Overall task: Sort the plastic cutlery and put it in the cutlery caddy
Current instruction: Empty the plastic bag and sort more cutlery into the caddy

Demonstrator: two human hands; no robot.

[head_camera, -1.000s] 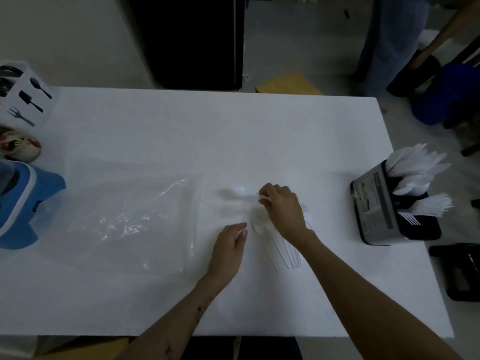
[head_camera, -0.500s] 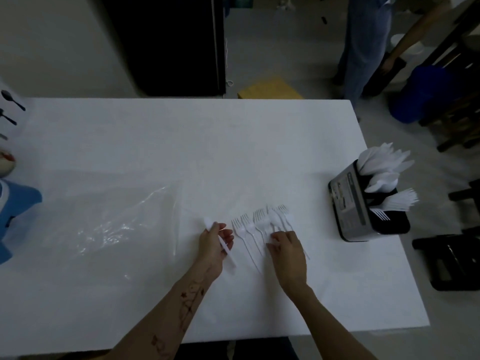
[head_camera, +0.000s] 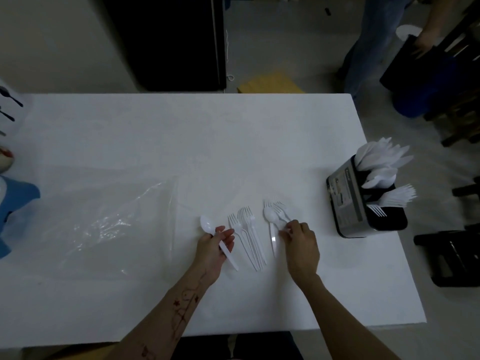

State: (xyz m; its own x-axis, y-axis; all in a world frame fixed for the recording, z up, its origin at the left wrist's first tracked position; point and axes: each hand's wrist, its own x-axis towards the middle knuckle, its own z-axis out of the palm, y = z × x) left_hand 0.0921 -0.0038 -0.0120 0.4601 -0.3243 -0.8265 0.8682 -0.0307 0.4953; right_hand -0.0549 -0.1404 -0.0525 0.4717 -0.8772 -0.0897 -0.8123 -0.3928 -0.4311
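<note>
Cutlery caddy (head_camera: 346,201) label unreadable; left hand (head_camera: 211,252) grips a spoon (head_camera: 207,224), right hand (head_camera: 301,242) pinches forks (head_camera: 281,211).

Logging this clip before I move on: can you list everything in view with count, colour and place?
table: one, white, fills the view
clear plastic bag: one, transparent, table left
loose forks: several, white, between the hands
spoon and forks: small bunch, white, at right hand
spoon: one, white, in left hand
cutlery caddy: one, black and silver, table right, holding white cutlery
left hand: holds the spoon
right hand: pinches a handle in the bunch
</note>
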